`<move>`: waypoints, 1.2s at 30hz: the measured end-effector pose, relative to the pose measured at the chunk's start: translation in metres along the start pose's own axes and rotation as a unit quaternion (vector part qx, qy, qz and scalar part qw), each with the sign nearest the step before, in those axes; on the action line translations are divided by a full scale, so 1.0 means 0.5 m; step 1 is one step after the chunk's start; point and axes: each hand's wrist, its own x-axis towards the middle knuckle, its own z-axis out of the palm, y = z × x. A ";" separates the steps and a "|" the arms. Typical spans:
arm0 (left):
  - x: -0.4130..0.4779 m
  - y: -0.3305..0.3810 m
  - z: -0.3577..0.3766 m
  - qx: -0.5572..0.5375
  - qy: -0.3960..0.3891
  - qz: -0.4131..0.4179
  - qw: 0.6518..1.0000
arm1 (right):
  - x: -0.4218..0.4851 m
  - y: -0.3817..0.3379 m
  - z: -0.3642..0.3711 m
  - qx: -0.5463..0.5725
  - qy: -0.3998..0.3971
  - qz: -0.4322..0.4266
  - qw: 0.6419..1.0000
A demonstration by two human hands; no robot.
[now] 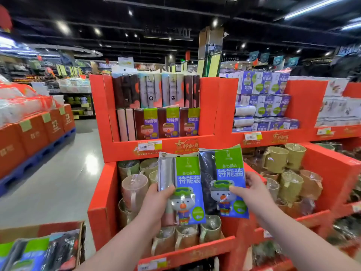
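Note:
I hold up two flat packs in front of a red store display. My left hand (156, 202) grips a grey pack (185, 182) with a green and blue label and a cartoon bear. My right hand (252, 190) grips a black pack (224, 178) with the same label, thumb on its front. The two packs stand upright side by side, edges overlapping. Similar packs (168, 122) stand in rows on the upper shelf of the red display (207, 110) behind them.
Wrapped mugs (134, 184) fill the lower bin under my hands, and more mugs (289, 180) sit to the right. A cardboard box of packs (39, 251) is at bottom left. Orange boxes on a blue pallet (35, 137) line the left of a grey aisle floor (58, 173).

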 end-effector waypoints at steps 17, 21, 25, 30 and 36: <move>0.269 0.176 -0.055 -0.056 0.006 0.095 0.994 | 0.283 -0.118 0.205 0.046 -0.029 -0.087 0.995; 0.294 0.209 -0.067 -0.072 0.020 0.107 0.991 | 0.357 -0.140 0.243 0.057 -0.040 -0.096 0.993; 0.310 0.232 -0.077 -0.074 0.031 0.124 0.989 | 0.435 -0.162 0.269 0.055 -0.046 -0.114 0.991; 0.343 0.247 -0.077 -0.068 0.063 0.132 0.987 | 0.545 -0.170 0.280 0.025 -0.007 -0.137 0.990; 0.383 0.251 -0.036 -0.071 0.100 0.143 0.982 | 0.650 -0.146 0.286 -0.015 -0.005 -0.116 0.993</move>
